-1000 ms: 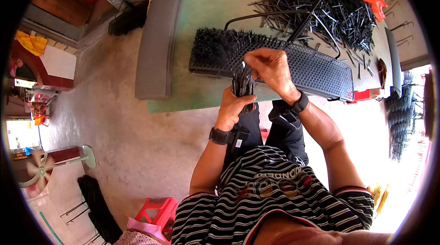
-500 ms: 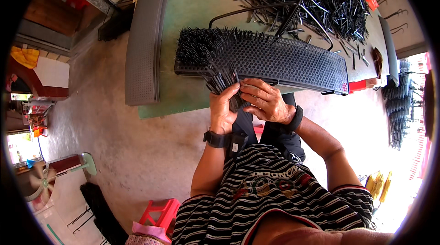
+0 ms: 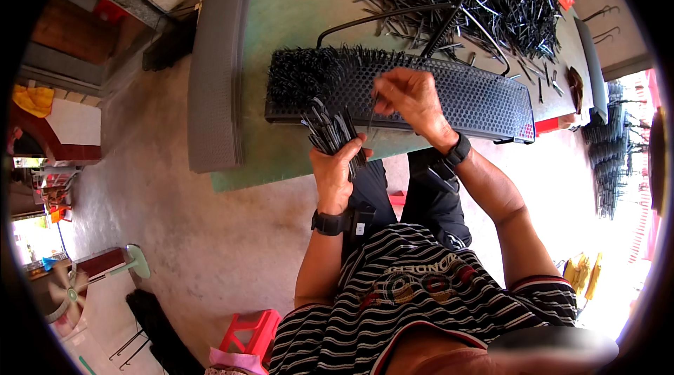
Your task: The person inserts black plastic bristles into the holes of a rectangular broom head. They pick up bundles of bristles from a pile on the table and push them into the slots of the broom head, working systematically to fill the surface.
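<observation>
My left hand (image 3: 333, 175) is closed around a bundle of thin black strips (image 3: 328, 130), their ends fanning out above my thumb. My right hand (image 3: 415, 102) is raised over the perforated board, fingers pinched, and a thin dark strip (image 3: 371, 114) hangs blurred beneath the fingertips. The long dark board (image 3: 470, 97) is covered in rows of round holes and lies tilted at the table's near edge. Black tufts (image 3: 302, 73) stand densely in its left end and along part of its far edge.
A large heap of black strips (image 3: 470, 3) lies at the far right of the green table (image 3: 263, 143). A black metal frame (image 3: 456, 13) rises behind the board. Grey perforated panels (image 3: 217, 87) are stacked at the left edge. A red stool (image 3: 253, 329) stands on the floor.
My right hand has left the bundle and moved up and right over the board, with a thin strip at its fingertips. My left hand, still around the bundle, has shifted slightly left and down.
</observation>
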The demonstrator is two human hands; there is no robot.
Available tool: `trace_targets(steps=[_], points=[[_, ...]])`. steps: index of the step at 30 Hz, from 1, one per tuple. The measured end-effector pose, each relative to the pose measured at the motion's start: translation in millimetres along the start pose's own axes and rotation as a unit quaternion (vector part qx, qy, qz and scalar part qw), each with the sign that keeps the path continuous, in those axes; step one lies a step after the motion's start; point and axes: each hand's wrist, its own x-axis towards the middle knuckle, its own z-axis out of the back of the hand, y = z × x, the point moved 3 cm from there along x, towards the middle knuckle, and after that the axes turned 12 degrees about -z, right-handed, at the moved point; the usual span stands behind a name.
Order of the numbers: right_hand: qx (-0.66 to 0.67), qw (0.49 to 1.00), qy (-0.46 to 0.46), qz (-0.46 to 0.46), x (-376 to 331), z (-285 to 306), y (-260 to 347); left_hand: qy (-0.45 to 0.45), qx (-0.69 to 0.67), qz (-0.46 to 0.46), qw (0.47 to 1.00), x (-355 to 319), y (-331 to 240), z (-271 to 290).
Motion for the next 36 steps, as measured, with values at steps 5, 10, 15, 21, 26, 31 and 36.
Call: trace_targets(steps=[5,10,15,21,26,31,36], points=[[-0.142,0.953,-0.122,0.237,10.3,-6.1,35.7,-0.003,-0.001,-0.021,1.000,2.6,-0.6,1.5],[-0.198,0.939,-0.109,0.261,33.8,-10.6,31.6,-0.012,0.011,-0.005,1.000,5.2,4.4,6.7],[-0.207,0.939,-0.099,0.257,44.4,-12.6,24.1,-0.026,0.001,-0.001,1.000,5.0,2.4,6.2],[-0.298,0.900,-0.106,0.300,53.3,-14.1,22.0,-0.048,-0.014,0.000,0.999,7.4,7.0,7.6],[-0.435,0.796,-0.118,0.404,52.4,-18.3,30.0,-0.029,-0.040,-0.034,0.998,7.4,4.5,1.5],[-0.278,0.956,0.027,0.086,27.9,-16.7,27.4,-0.019,-0.049,-0.030,0.998,7.3,3.9,-2.9],[-0.063,0.996,0.047,-0.043,21.4,-2.2,13.0,-0.012,-0.041,0.013,0.999,6.8,7.4,-6.7]])
